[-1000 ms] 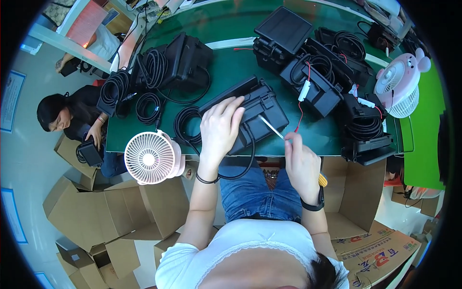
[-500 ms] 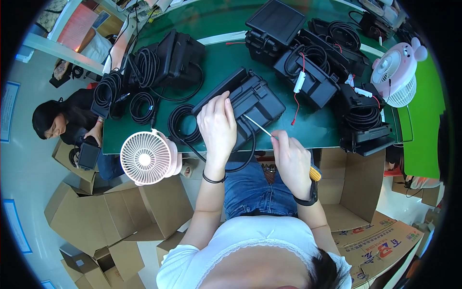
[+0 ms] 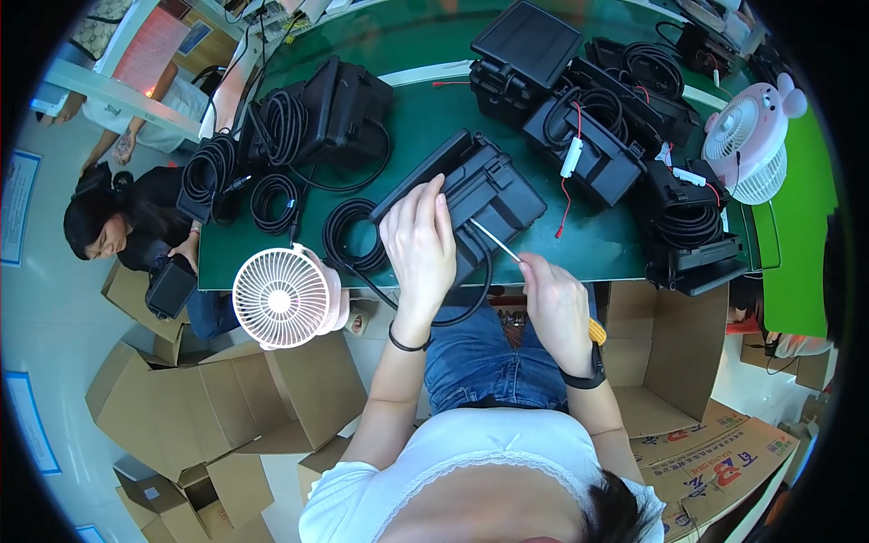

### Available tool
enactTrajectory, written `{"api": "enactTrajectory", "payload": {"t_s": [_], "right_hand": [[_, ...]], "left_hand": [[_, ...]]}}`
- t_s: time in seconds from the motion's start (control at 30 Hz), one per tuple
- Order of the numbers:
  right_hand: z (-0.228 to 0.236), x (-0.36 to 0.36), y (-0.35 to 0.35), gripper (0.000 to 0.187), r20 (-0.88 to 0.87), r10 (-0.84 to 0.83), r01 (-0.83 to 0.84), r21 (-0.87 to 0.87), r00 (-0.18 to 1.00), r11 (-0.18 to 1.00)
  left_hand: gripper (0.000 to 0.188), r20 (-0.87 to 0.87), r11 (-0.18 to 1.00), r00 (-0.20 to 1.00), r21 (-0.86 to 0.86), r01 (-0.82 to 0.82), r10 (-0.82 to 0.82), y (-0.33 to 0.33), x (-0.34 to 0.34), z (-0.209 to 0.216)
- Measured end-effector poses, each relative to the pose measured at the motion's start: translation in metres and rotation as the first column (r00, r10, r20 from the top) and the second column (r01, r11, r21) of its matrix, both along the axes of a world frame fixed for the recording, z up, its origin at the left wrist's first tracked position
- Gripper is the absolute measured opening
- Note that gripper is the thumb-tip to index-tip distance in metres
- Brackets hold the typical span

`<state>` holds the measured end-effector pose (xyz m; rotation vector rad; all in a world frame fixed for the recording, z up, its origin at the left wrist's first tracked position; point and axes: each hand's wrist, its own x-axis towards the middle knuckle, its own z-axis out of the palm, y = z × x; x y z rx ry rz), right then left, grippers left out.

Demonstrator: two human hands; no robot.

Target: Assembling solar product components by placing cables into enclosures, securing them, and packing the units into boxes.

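Observation:
My left hand [image 3: 418, 240] holds a black plastic box [image 3: 496, 192] at the table's near edge, its fingers laid over the box's long raised side. The box has latches, and a black cable loops from its near side. In my right hand [image 3: 558, 303] is a screwdriver [image 3: 496, 239]. My fingers pinch its thin shaft, and the yellow-and-black handle shows beside my wrist. The shaft's far end meets the side of the box, close to the cable; what the tip touches is too small to tell. A coil of black cable [image 3: 341, 237] lies left of the box.
Other black boxes [image 3: 529, 45] with coiled cables crowd the green table [image 3: 434, 107]. A pink fan [image 3: 281, 297] stands at the near left edge, another fan [image 3: 747, 140] at the right. Open cardboard boxes [image 3: 217, 389] flank me. A co-worker [image 3: 136, 217] sits at the left, holding a black box.
The whole view has shifted slightly, so most things sit a little farther right. My hands keep nearly the same hold on the box and screwdriver. Another person's arms now show at the far left.

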<state>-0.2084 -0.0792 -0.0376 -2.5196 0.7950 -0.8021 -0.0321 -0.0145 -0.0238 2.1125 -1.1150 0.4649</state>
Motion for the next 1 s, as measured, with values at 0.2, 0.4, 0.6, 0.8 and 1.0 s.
{"api": "enactTrajectory", "payload": {"t_s": [0.2, 0.4, 0.6, 0.8, 1.0], "right_hand": [[-0.013, -0.013, -0.013, 0.022, 0.173, 0.149, -0.228, 0.743, 0.974, 0.629], [-0.037, -0.018, -0.008, 0.028, 0.382, 0.025, -0.365, 0.899, 0.924, -0.244], [-0.011, -0.009, 0.002, 0.021, 0.172, 0.136, -0.219, 0.751, 0.976, 0.623], [-0.005, -0.009, 0.022, 0.012, 0.158, 0.175, -0.22, 0.334, 0.972, 0.917], [-0.005, -0.008, 0.026, 0.015, -0.055, 0.098, -0.092, 0.103, 0.994, 0.99]], "left_hand": [[0.024, 0.115, 0.998, 0.993, -0.056, 0.026, -0.02, 0.009, -0.012, -0.006], [0.03, 0.163, 0.991, 0.985, -0.108, 0.081, -0.063, 0.015, -0.009, -0.008], [0.041, 0.056, 0.992, 0.998, -0.124, 0.009, -0.002, 0.011, -0.004, -0.009], [0.044, 0.087, 0.996, 0.996, -0.088, -0.02, 0.028, 0.006, -0.015, -0.005], [0.045, 0.103, 0.995, 0.993, -0.089, -0.048, 0.057, 0.003, -0.016, -0.007]]}}
